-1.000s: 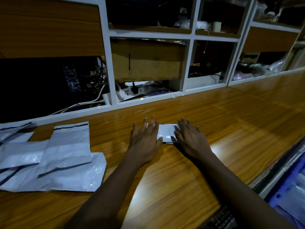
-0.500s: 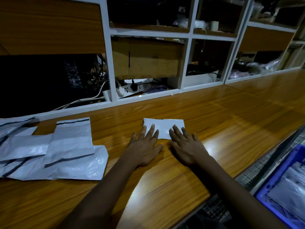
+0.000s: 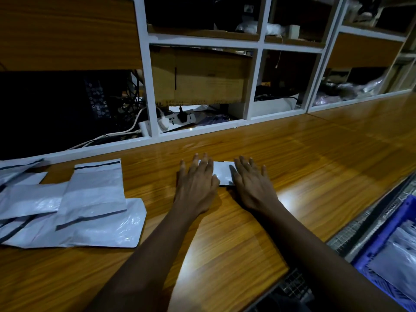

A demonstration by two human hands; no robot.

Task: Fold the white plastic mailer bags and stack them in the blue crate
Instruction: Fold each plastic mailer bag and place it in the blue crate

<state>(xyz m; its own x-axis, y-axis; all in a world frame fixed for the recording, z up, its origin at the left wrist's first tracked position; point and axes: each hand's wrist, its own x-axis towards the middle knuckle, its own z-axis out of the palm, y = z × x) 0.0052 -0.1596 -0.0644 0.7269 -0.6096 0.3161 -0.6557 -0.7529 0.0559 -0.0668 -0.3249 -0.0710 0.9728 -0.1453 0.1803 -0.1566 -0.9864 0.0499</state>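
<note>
A small folded white mailer bag (image 3: 222, 172) lies on the wooden counter (image 3: 225, 233) in the middle of the view. My left hand (image 3: 198, 183) presses flat on its left part with straight fingers. My right hand (image 3: 252, 183) lies flat over its right part; only a strip of bag shows between the two hands. Several unfolded white mailer bags (image 3: 67, 206) with dark seal strips lie spread at the counter's left. The blue crate (image 3: 391, 251) sits low at the right beyond the counter edge, with white bags inside.
White-framed shelving (image 3: 254, 84) rises along the counter's back edge, holding a cardboard box (image 3: 202, 75), a power strip (image 3: 177, 119) and cables. A metal mesh surface (image 3: 351, 235) lies beside the crate.
Both hands slid forward from the bag's near edge and now cover most of it, leaving a narrower strip visible. The view shifted slightly.
</note>
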